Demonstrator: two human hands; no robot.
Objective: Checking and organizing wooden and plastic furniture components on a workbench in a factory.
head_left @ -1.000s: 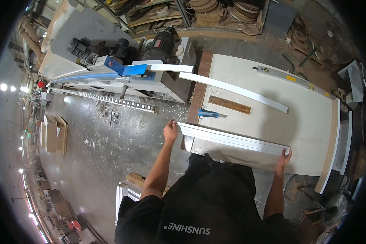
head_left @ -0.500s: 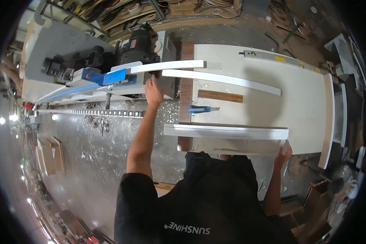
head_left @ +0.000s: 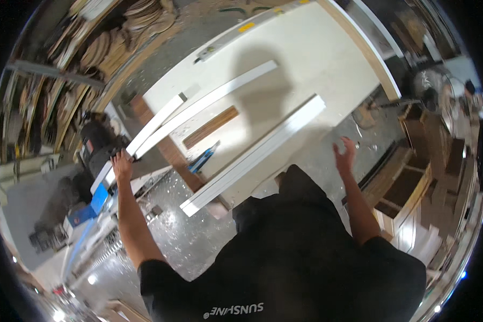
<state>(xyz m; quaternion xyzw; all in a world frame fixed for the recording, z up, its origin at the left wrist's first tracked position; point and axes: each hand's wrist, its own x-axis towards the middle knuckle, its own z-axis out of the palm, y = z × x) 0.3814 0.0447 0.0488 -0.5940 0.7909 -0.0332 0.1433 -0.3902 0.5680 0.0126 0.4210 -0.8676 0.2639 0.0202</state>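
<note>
My left hand (head_left: pixel 122 165) is at the blue-guarded machine, its fingers closed over a white strip (head_left: pixel 158 119) that runs from the machine onto the table. A second long white strip (head_left: pixel 214 100) lies alongside it, its near end close to my fingers. Held in the air off the table's near side, my right hand (head_left: pixel 344 155) is empty with its fingers apart. Between the hands, several white strips lie side by side in a bundle (head_left: pixel 255 153) along the near table edge. A short brown wood-grain piece (head_left: pixel 211 126) and a blue utility knife (head_left: pixel 203 158) rest behind that bundle.
The pale tabletop (head_left: pixel 316 67) carries a spirit level (head_left: pixel 236 33) along its far edge. A wood-edged white board (head_left: pixel 362 48) stands at its right end. The machine's blue guard (head_left: pixel 99 198) is at left. A wooden crate (head_left: pixel 400 188) stands at right; shavings litter the floor (head_left: pixel 169 231).
The view has turned, so the table now slants up to the right. My left hand has come onto the strip at the machine. My right hand has left the bundle's end.
</note>
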